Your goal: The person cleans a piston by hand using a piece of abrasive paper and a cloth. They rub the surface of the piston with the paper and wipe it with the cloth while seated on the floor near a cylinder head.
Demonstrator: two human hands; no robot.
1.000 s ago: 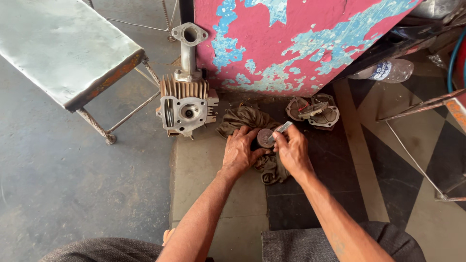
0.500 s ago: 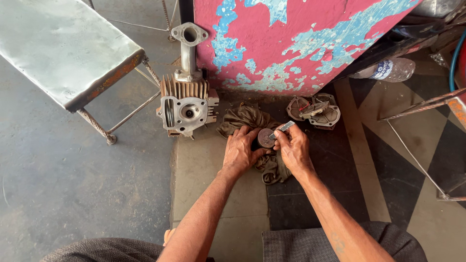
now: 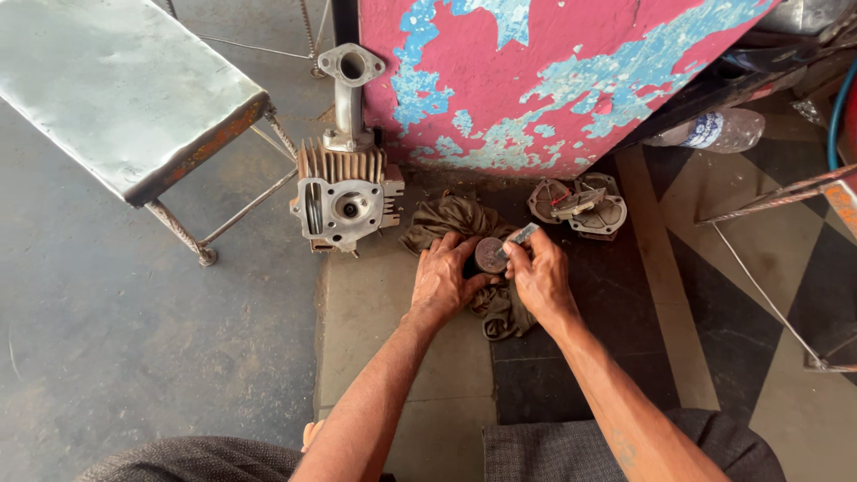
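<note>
My left hand [image 3: 443,278] grips a small round metal part, a piston [image 3: 488,253] with a dark, sooty top, and steadies it over a crumpled brown rag [image 3: 453,217] on the floor. My right hand [image 3: 540,277] pinches a short flat metal blade [image 3: 520,237] and presses its edge against the piston's top. Both hands meet at the middle of the view. The piston's sides are hidden by my fingers.
A finned engine cylinder head [image 3: 345,198] with a curved intake pipe [image 3: 349,89] stands to the left. A round engine cover [image 3: 577,203] lies to the right. A pink and blue peeling panel [image 3: 536,80] stands behind. A metal bench [image 3: 116,89] is upper left, a plastic bottle [image 3: 710,130] upper right.
The blade in my right hand has shifted slightly lower and closer onto the piston top. My left hand holds the same grip.
</note>
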